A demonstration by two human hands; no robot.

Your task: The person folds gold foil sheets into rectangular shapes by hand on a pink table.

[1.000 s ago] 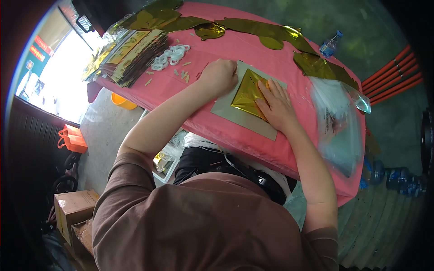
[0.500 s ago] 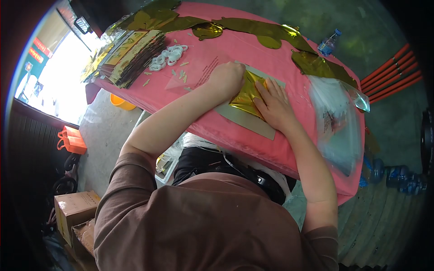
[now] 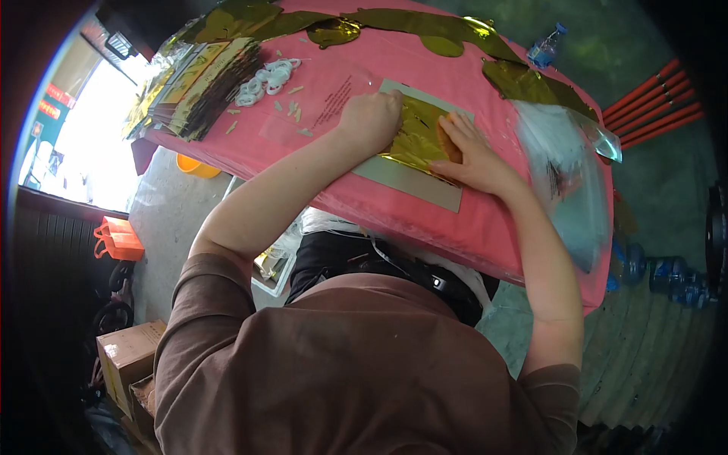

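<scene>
A shiny gold foil sheet [image 3: 418, 136] lies on a grey-beige board [image 3: 409, 185] on the pink-covered table [image 3: 341, 193]. At the foil's left edge my left hand [image 3: 371, 120] is closed in a fist; whatever its fingers hold is hidden. Flat on the foil's right part rests my right hand [image 3: 472, 155], fingers extended and slightly apart. Just left of my left hand is a clear plastic bag [image 3: 334, 102] with printed text.
White string coils [image 3: 269, 80] and small pale pieces lie left, beside stacked packets [image 3: 208, 87]. Gold foil shapes [image 3: 425, 30] line the far edge. Clear bags [image 3: 569, 189] lie right, and a small bottle [image 3: 547, 47] stands behind.
The camera view has shifted a little. My right hand has turned on the foil, its thumb now lower and spread away from the fingers. The left fist stays at the foil's left edge.
</scene>
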